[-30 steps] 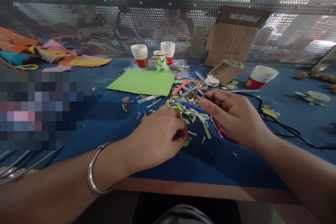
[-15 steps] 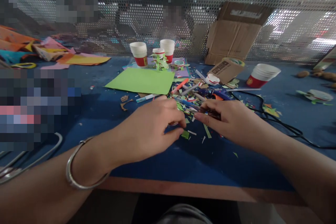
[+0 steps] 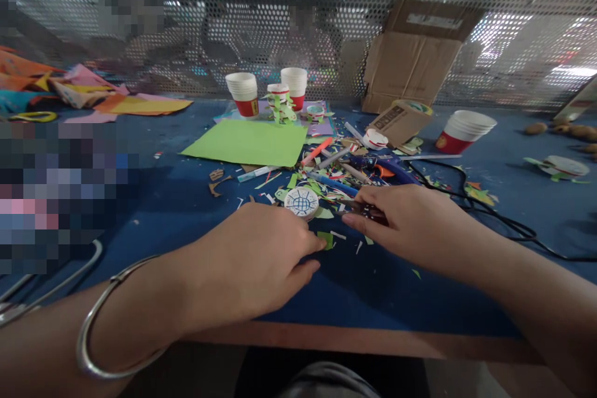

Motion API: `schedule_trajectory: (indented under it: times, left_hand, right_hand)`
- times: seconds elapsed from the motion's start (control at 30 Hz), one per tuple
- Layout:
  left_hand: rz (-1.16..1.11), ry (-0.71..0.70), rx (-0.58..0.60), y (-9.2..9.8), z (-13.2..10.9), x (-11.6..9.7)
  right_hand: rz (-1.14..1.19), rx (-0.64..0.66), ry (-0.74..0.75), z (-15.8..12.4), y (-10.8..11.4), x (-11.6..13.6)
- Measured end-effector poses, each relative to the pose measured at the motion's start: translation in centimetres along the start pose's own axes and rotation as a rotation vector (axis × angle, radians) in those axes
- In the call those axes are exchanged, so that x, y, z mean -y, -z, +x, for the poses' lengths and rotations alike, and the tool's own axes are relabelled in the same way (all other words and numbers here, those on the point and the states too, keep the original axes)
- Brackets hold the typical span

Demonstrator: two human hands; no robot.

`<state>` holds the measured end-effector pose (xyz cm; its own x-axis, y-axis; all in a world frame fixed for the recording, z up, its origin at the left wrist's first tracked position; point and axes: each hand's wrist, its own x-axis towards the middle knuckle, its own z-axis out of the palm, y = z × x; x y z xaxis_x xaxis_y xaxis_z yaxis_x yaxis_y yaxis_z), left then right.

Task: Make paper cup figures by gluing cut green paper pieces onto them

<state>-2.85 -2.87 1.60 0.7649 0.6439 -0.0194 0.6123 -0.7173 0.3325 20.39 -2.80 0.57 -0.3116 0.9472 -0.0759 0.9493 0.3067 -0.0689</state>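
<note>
My left hand [image 3: 261, 255] reaches low over the table, thumb and forefinger apart. Its forefinger tip touches a small green paper scrap [image 3: 328, 239]. Just beyond the knuckles lies a round white cup base [image 3: 301, 201] with a blue grid drawn on it, and green paper pieces show at its edge. My right hand [image 3: 405, 214] is closed around small dark-handled scissors [image 3: 372, 211], their blades pointing left. A blue pen [image 3: 333, 184] lies past the blades among paper cuttings.
A green sheet [image 3: 247, 143] lies behind the cuttings. Paper cups [image 3: 242, 90] stand at the back, another stack [image 3: 466, 130] at right. A blue glue gun [image 3: 396, 169] has a black cable [image 3: 494, 217] running right. A paper turtle [image 3: 559, 166] rests far right, a cardboard box [image 3: 405, 68] behind.
My left hand has moved nearer and to the left, uncovering the round blue-patterned piece. The scissors in my right hand now show more clearly.
</note>
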Motion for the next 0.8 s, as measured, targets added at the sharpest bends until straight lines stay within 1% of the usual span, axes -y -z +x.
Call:
schedule_trajectory:
  times: [0.07,0.13,0.17,0.27,0.33,0.37,0.47,0.53,0.6,0.67,0.8]
  left_hand:
    - [0.014,-0.002,0.002,0.1,0.0,0.1]
    - [0.065,0.007,-0.028,0.3,0.0,0.3]
    - [0.093,0.02,-0.066,0.5,0.1,0.6]
    - [0.15,0.082,-0.231,1.0,0.3,1.8]
    - [0.177,0.122,-0.287,1.0,0.6,2.9]
    - [0.191,0.136,-0.279,1.0,0.7,3.3]
    - [0.221,0.142,-0.205,0.7,1.2,4.3]
    - [0.195,0.13,-0.162,0.6,1.5,4.6]
    - [0.148,0.12,-0.151,0.6,1.7,4.6]
    - [0.108,0.113,-0.185,0.9,1.7,4.4]
    - [0.016,0.097,-0.351,1.5,1.6,4.2]
  right_hand:
    - [-0.031,0.019,0.001,-0.1,0.0,0.2]
    - [-0.055,0.03,-0.008,-0.2,0.0,0.5]
    - [-0.069,0.033,-0.016,-0.3,0.1,0.6]
    - [-0.112,0.027,-0.034,-0.6,0.1,1.1]
    - [-0.136,0.01,-0.03,-0.9,0.1,1.3]
    - [-0.147,-0.003,-0.021,-1.0,0.0,1.4]
    - [-0.192,-0.045,0.014,-1.4,-0.4,1.5]
    - [-0.233,-0.065,0.027,-1.6,-0.6,1.5]
    - [-0.264,-0.075,0.029,-1.7,-0.8,1.6]
    - [-0.273,-0.086,0.037,-1.8,-0.8,1.6]
    - [-0.253,-0.129,0.108,-2.0,-0.9,1.7]
